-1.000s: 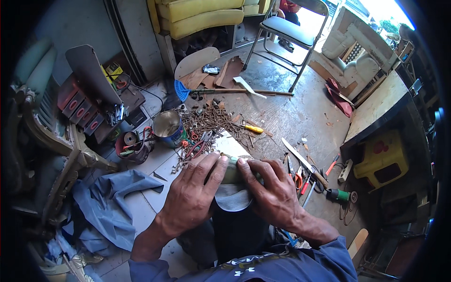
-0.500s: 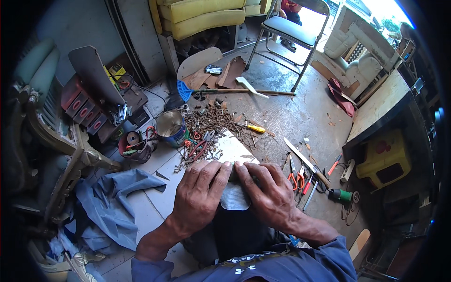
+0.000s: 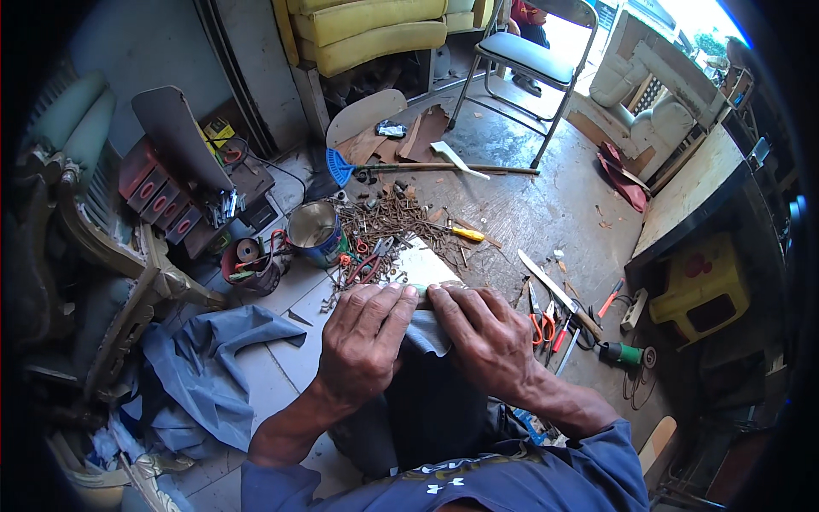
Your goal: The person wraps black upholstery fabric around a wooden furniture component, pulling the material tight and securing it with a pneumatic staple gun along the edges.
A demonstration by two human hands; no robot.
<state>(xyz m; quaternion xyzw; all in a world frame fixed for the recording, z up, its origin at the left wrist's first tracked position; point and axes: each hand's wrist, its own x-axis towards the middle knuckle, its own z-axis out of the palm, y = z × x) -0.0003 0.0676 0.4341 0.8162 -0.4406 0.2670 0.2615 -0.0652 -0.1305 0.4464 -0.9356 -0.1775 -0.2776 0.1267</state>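
Note:
Both my hands meet at the centre, thumb tips almost touching, above my dark-trousered lap. My left hand (image 3: 360, 340) is closed with fingers bent over the left part of a small grey-blue piece of fabric (image 3: 426, 333). The right part of the same piece is pinched in my right hand (image 3: 488, 343). A flap of the fabric hangs between the hands, its lower right corner pointing down. Between the thumbs shows a pale green strip (image 3: 421, 290) along the upper edge. What lies under the fingers is hidden.
Rusty nails (image 3: 392, 213), pliers (image 3: 373, 260) and a yellow-handled screwdriver (image 3: 465, 231) lie ahead. A metal can (image 3: 314, 230) stands left of them. At right are a long knife (image 3: 554, 290), orange-handled scissors (image 3: 541, 324) and a green angle grinder (image 3: 623, 354). Grey-blue cloth (image 3: 200, 367) lies left.
The fabric's hanging flap has been drawn up and skewed, its rounded lower edge now a corner at the right. The pale green strip shows more clearly between my thumbs.

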